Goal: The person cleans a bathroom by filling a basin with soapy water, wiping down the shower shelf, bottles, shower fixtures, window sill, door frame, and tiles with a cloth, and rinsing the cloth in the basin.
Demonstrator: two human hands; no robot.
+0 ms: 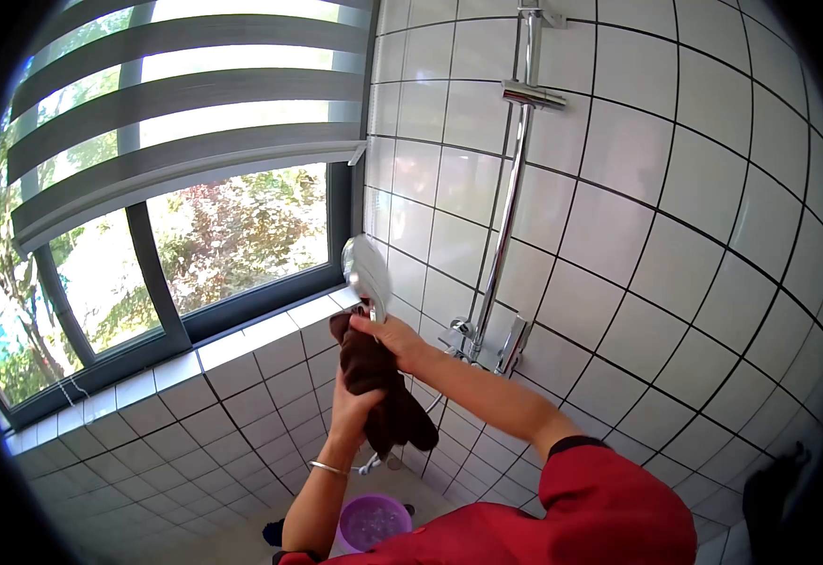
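Note:
A dark brown cloth hangs bunched between my two hands, in front of the tiled corner. My left hand, with a bangle on its wrist, is wrapped round the cloth from below. Higher up, my right hand is closed at the top of the cloth, by the handle of a shower head. The round head points upward beside the window frame. How the fingers divide between cloth and handle is partly hidden. The shower hose shows below the cloth.
A chrome shower rail and mixer are on the tiled wall. To the left is a window with a striped blind above a tiled ledge. A purple basin of water stands on the floor.

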